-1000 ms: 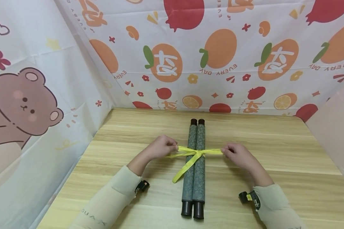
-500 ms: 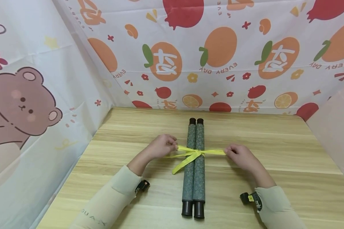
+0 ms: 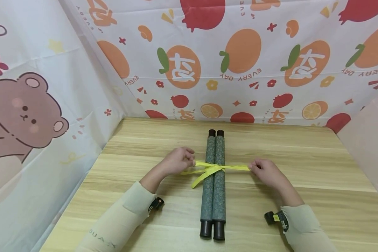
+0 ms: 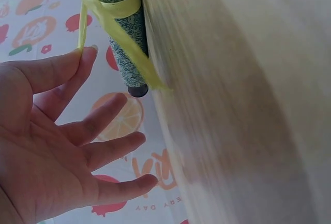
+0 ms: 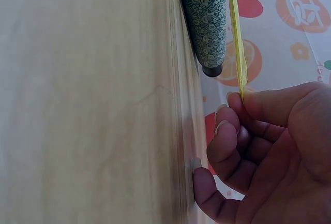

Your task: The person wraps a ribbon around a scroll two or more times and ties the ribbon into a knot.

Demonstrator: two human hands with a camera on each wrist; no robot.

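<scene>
Two rolled scrolls [image 3: 219,196] with green patterned covering and dark knobs lie side by side on the table. A yellow ribbon [image 3: 211,170] is tied round their middle, with a short tail slanting toward the lower left. My left hand [image 3: 177,161] pinches one ribbon end between thumb and forefinger; its other fingers are spread in the left wrist view. On the other side, my right hand [image 3: 266,172] pinches the opposite end, stretched straight from the knot. Another ribbon strand passes under the left hand. The scrolls' undersides are hidden.
Wood-grain table [image 3: 138,224] lies beneath. A fruit-print cloth [image 3: 214,63] hangs behind it, and a bear-print cloth [image 3: 25,115] hangs at the left. Each sleeve carries a small dark wrist camera [image 3: 156,203].
My right hand has drawn its ribbon end slightly to the right. The ribbon's slanting tail has shortened and risen toward the knot. My left hand has stayed nearly still.
</scene>
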